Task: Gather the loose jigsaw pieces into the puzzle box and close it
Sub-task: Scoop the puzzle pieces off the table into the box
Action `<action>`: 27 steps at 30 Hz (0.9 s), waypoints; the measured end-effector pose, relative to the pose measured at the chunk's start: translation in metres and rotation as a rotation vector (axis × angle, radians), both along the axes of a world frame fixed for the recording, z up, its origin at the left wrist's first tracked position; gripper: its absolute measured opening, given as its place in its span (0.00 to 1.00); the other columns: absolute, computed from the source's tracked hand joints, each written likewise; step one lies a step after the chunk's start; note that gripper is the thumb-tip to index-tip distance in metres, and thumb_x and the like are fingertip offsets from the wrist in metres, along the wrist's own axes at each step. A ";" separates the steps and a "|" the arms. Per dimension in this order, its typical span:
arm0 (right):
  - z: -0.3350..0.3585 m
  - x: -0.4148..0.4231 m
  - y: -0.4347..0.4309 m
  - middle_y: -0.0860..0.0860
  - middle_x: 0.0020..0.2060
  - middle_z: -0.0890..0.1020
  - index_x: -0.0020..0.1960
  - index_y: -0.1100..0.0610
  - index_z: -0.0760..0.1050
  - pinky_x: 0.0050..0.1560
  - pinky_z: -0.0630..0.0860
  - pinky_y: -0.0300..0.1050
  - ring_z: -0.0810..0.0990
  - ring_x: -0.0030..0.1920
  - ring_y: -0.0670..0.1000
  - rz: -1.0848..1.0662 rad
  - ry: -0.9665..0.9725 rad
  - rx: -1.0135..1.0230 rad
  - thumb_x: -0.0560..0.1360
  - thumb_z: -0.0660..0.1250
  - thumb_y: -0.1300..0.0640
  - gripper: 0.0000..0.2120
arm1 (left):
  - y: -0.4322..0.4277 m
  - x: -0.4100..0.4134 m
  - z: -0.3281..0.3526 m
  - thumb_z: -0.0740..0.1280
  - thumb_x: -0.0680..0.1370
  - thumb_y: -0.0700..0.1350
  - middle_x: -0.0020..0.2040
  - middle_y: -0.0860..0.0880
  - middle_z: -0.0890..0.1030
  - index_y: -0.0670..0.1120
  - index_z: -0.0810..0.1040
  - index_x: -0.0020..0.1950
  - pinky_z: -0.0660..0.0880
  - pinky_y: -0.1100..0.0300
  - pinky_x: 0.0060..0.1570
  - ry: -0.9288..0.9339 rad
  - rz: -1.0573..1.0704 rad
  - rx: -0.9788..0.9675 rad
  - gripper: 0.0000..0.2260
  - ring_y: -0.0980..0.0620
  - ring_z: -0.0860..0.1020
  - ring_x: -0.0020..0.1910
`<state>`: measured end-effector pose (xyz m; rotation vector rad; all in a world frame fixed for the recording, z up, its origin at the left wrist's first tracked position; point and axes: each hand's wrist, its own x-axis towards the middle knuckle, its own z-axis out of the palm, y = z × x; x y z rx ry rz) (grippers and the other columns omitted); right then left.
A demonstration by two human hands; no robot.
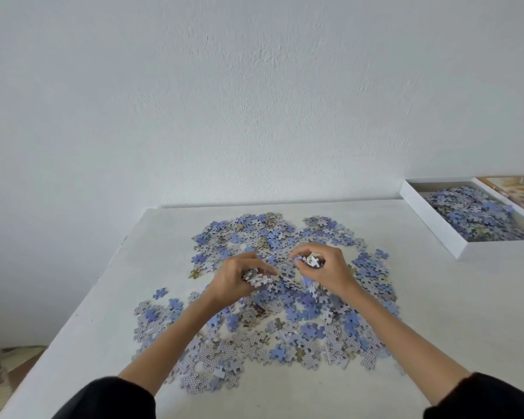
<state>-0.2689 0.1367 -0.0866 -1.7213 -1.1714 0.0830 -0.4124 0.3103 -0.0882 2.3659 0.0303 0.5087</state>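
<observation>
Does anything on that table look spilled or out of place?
Yes: blue and grey cardboard jigsaw pieces lie scattered over the white table, outside the open white puzzle box. Some are dropping from the right hand. Nothing looks damaged.

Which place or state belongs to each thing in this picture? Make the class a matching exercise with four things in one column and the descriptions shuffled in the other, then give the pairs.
Things
1. Puzzle box
2. Right hand
3. Lone blue piece
4. Box lid

Descriptions
A. Lies apart on the table, just left of the main scatter
B. Open, partly filled with pieces, at the far right
C. Picture side up, beyond the box at the frame's right edge
D. Closed around a small bunch of pieces above the pile

Pairs: 1-B, 2-D, 3-A, 4-C
</observation>
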 end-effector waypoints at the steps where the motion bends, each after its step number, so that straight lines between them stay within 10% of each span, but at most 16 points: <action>1: 0.004 0.001 0.000 0.41 0.41 0.81 0.47 0.52 0.79 0.47 0.73 0.28 0.79 0.43 0.38 0.011 0.009 0.010 0.69 0.70 0.67 0.12 | -0.001 0.001 0.005 0.74 0.67 0.33 0.41 0.53 0.79 0.53 0.82 0.48 0.72 0.65 0.32 -0.017 -0.013 -0.019 0.17 0.58 0.77 0.36; 16: 0.013 -0.007 0.005 0.41 0.44 0.81 0.46 0.50 0.79 0.47 0.75 0.33 0.80 0.44 0.42 -0.008 0.064 0.022 0.70 0.70 0.65 0.11 | 0.021 0.006 0.025 0.75 0.67 0.52 0.33 0.52 0.75 0.50 0.78 0.44 0.66 0.69 0.32 0.602 -0.080 -0.087 0.11 0.59 0.68 0.28; 27: 0.017 -0.007 0.010 0.43 0.44 0.82 0.46 0.51 0.80 0.47 0.72 0.30 0.79 0.46 0.40 -0.024 0.056 0.027 0.71 0.70 0.62 0.08 | 0.011 0.004 0.031 0.73 0.69 0.53 0.34 0.52 0.74 0.58 0.79 0.38 0.67 0.65 0.30 0.102 -0.155 0.024 0.04 0.57 0.69 0.31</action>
